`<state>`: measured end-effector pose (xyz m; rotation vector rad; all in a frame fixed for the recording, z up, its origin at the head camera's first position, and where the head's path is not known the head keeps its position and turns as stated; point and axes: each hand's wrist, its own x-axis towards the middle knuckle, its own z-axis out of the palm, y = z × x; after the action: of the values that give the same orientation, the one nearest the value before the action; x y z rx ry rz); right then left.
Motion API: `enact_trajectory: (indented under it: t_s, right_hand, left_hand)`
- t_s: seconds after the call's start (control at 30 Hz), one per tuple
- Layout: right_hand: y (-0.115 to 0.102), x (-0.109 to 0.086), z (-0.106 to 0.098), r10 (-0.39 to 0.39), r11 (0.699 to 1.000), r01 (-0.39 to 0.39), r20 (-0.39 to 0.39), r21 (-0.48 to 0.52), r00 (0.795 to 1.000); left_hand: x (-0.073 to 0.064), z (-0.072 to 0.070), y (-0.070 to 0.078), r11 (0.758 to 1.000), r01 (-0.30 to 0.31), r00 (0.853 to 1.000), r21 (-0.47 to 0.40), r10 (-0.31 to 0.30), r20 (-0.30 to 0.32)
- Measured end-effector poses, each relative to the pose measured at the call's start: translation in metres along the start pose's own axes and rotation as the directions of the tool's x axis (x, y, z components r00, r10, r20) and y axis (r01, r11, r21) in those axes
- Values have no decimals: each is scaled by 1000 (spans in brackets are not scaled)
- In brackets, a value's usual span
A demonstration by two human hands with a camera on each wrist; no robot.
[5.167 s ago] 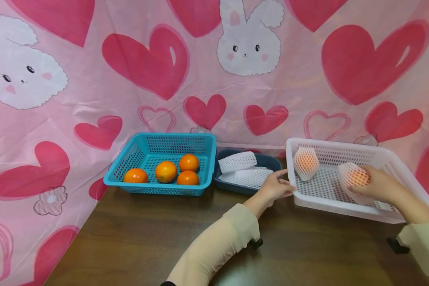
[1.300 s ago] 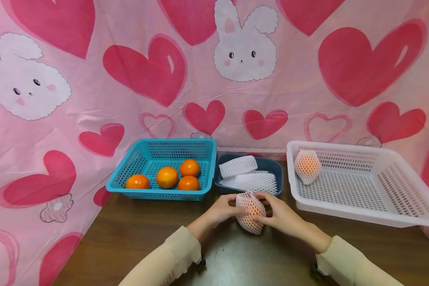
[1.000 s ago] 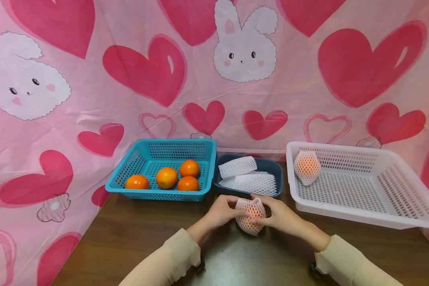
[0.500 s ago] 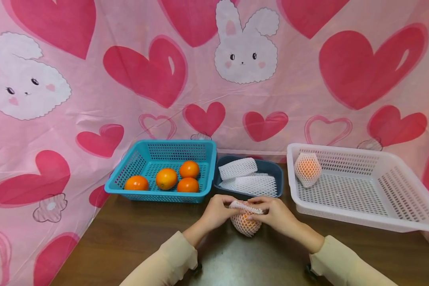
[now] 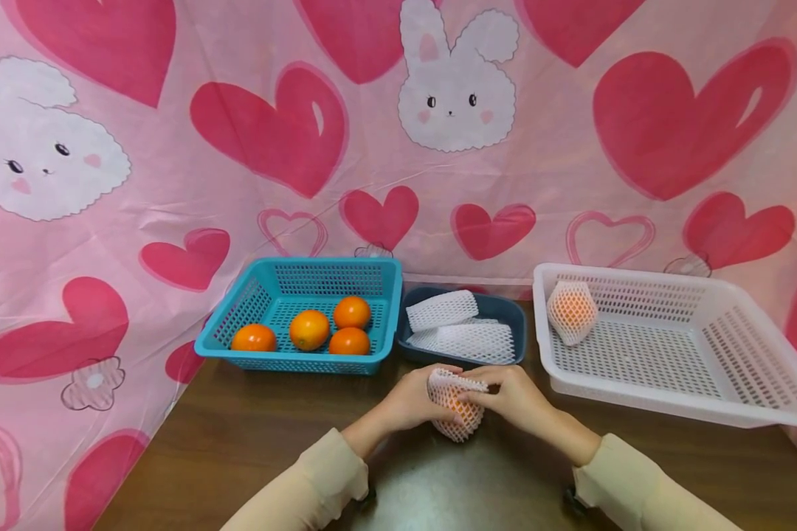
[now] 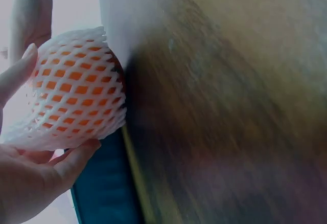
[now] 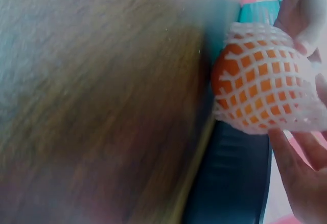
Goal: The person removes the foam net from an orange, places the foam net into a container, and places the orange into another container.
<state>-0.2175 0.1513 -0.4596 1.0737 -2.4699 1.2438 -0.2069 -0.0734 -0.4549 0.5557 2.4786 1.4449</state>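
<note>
An orange in a white foam net sleeve (image 5: 457, 413) is held between both hands over the front part of the table. My left hand (image 5: 408, 400) grips it from the left, thumb across the near side and fingers behind. My right hand (image 5: 519, 402) pinches the upper right edge of the sleeve. In the left wrist view the netting (image 6: 76, 88) covers most of the fruit, with bare orange peel showing at one end. The right wrist view also shows bare peel (image 7: 225, 75) where the sleeve stops short. Some fingertips are hidden behind the fruit.
A blue basket (image 5: 295, 361) with several bare oranges stands at the left. Behind my hands, a dark blue tray (image 5: 519, 332) bears white foam sleeves (image 5: 468, 339). The white basket (image 5: 651, 398) at the right contains one sleeved orange (image 5: 571, 313). A patterned cloth hangs behind.
My right hand took the sleeved orange out of the white basket to the middle. The left hand let go of that basket's rim and grips the fruit. Lately the sleeve's top edge shifted under my fingers.
</note>
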Motion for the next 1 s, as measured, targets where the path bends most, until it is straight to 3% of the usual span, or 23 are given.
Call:
enact_trajectory:
  t_s: [0.27,0.43,0.57,0.67,0.87,1.0]
  right_hand:
    - [2,1,-6,6,1000,-7,85,17,996]
    - [-2,5,-5,-32,999,31,57,28,998]
    - [-5,8,-2,-94,995,94,5,19,996]
    - [-7,9,-2,-95,995,95,-9,2,995]
    - [-5,6,0,12,1000,-8,132,-30,991]
    - [-2,4,6,16,1000,-19,185,17,983]
  left_hand:
    - [-5,-5,1,1000,31,998,-3,-31,-53]
    - [-7,-9,3,1000,-20,995,3,20,-95]
    - [-7,-11,4,998,-56,987,-7,54,-148]
    - [-8,-13,5,997,-72,980,-6,70,-184]
    - [-10,-15,3,997,-76,970,-15,70,-231]
    - [-11,-15,1,996,-80,965,-47,66,-252]
